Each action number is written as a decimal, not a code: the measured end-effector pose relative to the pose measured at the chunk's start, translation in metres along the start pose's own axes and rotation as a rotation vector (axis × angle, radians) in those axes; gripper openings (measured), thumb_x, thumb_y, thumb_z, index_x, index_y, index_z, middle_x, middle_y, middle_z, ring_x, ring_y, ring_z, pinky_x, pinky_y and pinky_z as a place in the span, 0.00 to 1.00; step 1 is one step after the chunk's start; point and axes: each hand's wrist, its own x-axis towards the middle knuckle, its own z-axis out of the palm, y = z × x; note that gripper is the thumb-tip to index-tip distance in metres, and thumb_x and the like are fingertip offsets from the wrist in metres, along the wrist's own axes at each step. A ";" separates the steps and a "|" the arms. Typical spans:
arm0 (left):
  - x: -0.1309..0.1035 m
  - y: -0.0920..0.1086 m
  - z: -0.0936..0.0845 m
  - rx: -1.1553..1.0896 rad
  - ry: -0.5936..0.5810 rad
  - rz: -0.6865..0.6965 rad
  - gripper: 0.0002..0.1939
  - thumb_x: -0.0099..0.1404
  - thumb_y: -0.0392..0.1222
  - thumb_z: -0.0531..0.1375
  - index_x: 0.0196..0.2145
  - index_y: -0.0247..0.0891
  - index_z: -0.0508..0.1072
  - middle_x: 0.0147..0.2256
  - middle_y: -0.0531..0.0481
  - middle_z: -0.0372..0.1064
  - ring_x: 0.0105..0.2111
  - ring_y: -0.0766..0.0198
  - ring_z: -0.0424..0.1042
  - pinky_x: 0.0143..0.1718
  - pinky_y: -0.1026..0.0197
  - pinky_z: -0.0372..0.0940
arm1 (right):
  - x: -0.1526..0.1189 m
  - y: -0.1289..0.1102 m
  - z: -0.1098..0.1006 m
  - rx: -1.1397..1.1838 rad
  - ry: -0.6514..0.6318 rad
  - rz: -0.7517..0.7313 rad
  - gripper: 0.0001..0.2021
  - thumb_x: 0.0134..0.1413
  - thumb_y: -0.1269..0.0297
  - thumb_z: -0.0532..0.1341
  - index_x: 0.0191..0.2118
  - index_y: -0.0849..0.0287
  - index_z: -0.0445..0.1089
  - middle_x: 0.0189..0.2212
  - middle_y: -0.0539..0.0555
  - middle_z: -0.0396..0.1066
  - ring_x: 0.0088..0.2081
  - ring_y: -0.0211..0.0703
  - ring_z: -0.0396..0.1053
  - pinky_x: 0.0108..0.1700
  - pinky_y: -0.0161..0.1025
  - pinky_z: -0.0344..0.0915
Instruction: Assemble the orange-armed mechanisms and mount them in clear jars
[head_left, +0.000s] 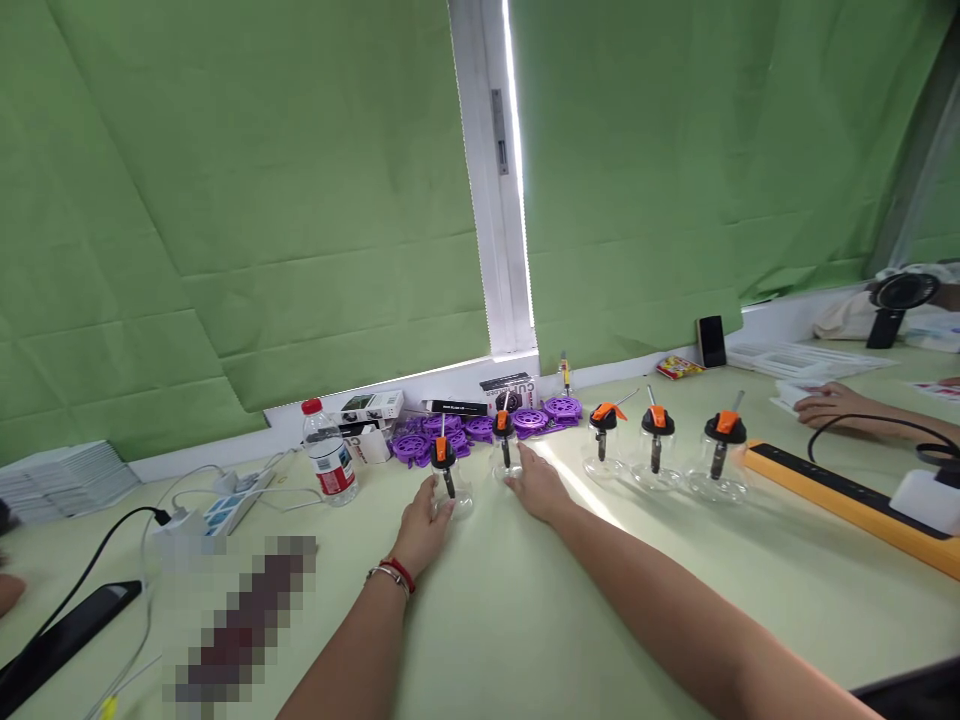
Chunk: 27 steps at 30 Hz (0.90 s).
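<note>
My left hand [421, 530], with a red band and a bracelet at the wrist, curls its fingers round the lower left side of a clear bottle [456, 500] that has a black and orange top. My right hand [540, 482] grips a second such bottle [496, 460] from its right side; part of its fingers is hidden. Both bottles stand upright on the table [480, 620], a thin rod sticking up from each top. Three like bottles stand in a row to the right: one [602, 455] with its orange part tilted out, a middle one [656, 455] and the nearest [718, 465].
Purple spoked plastic parts [411, 448] lie at the back beside small boxes [373, 405]. Left are a red-capped water bottle [328, 455], a white power strip [238, 502] and cables. Right are a yellow power strip [847, 505] and another person's hand [832, 408].
</note>
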 end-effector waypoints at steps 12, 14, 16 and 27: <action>-0.012 0.038 0.008 -0.223 0.040 -0.001 0.40 0.53 0.46 0.64 0.59 0.39 0.50 0.57 0.38 0.57 0.60 0.50 0.53 0.57 0.52 0.51 | 0.000 -0.001 -0.011 0.045 0.426 0.025 0.39 0.54 0.59 0.55 0.66 0.68 0.37 0.65 0.67 0.41 0.65 0.57 0.37 0.63 0.51 0.42; -0.014 0.046 0.014 -0.237 0.020 0.025 0.38 0.51 0.43 0.65 0.56 0.39 0.54 0.51 0.41 0.63 0.54 0.51 0.61 0.54 0.53 0.54 | -0.005 -0.012 -0.017 0.140 0.444 -0.126 0.31 0.56 0.58 0.52 0.63 0.64 0.48 0.62 0.65 0.49 0.63 0.56 0.44 0.62 0.51 0.46; -0.019 0.054 0.013 -0.326 -0.047 0.033 0.33 0.48 0.39 0.66 0.52 0.40 0.60 0.45 0.45 0.67 0.47 0.54 0.65 0.49 0.55 0.58 | -0.010 -0.022 -0.023 0.351 0.346 -0.163 0.24 0.58 0.54 0.51 0.56 0.60 0.60 0.53 0.63 0.62 0.55 0.53 0.58 0.55 0.48 0.57; -0.040 0.066 -0.017 -0.893 -0.563 -0.057 0.30 0.40 0.31 0.57 0.45 0.38 0.64 0.30 0.49 0.70 0.33 0.55 0.71 0.33 0.57 0.61 | -0.021 -0.044 -0.033 1.211 -0.167 0.187 0.23 0.46 0.42 0.60 0.22 0.58 0.59 0.12 0.43 0.54 0.15 0.29 0.47 0.19 0.32 0.42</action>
